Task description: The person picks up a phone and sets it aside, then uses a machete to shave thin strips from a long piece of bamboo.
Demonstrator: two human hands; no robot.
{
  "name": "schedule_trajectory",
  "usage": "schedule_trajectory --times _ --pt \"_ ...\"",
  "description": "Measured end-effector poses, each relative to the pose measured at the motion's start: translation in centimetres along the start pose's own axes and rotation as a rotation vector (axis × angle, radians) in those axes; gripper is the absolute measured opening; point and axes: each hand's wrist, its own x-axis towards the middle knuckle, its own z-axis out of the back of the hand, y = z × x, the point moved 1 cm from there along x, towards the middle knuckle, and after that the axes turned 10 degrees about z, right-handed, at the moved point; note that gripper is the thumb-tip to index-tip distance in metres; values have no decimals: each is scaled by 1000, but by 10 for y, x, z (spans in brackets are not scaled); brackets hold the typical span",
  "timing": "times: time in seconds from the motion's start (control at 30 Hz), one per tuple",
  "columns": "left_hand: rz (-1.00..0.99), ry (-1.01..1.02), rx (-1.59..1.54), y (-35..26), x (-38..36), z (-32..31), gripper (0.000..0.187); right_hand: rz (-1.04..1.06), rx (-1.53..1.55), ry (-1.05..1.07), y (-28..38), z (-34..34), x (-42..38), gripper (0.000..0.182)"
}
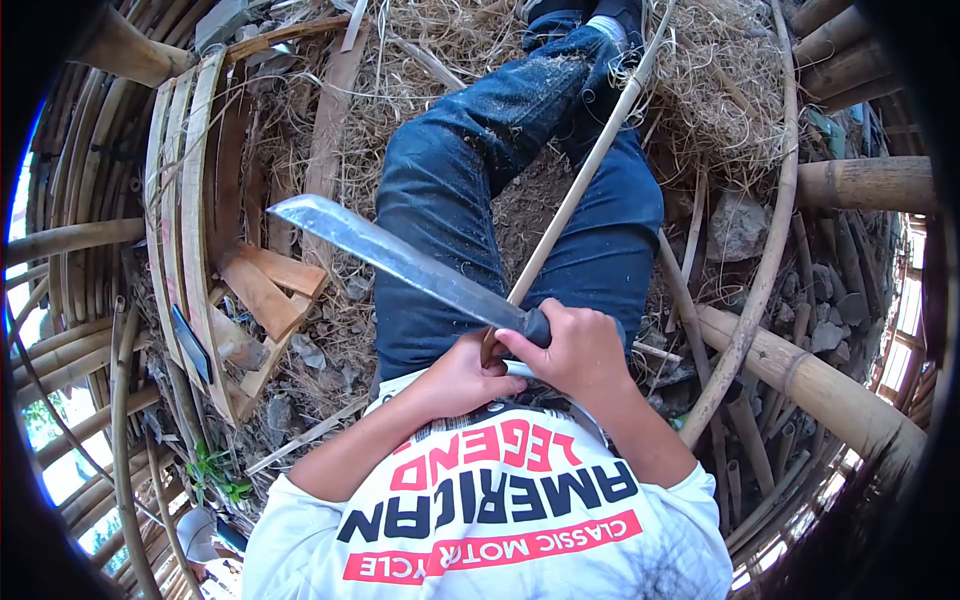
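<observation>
My right hand (582, 348) is wrapped around the dark handle of a machete (392, 256), whose long blade points up and to the left across my thighs. My left hand (465, 378) is closed around the near end of a long, thin bamboo strip (582, 180), close to my waist. From there the strip runs away between my legs, up past my feet. The base of the blade crosses the strip just beyond my left fingers, and both hands are nearly together in front of my shirt (500, 500).
A slatted wooden crate (205, 140) stands at left, with a phone (190, 343) leaning on it and wood blocks (262, 290) inside. Curly shavings (722, 85) cover the ground ahead. At right lie a rock (738, 228), a thick bamboo pole (815, 375) and a long curved stick (772, 240).
</observation>
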Motion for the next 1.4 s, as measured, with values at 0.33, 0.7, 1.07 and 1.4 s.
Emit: schedule_trajectory --times 0.33,0.7,1.07,1.4 --pt "92 -13 26 -11 -7 -5 38 -115 -83 19 -30 21 14 64" --pt "103 -47 80 -14 -14 -7 36 -196 -114 -44 -52 37 28 63" --pt "103 -78 108 -18 -18 -9 37 -168 -178 -23 -58 40 31 66" --pt "140 -81 94 -18 -25 -8 39 -156 -199 -115 -76 46 45 65"
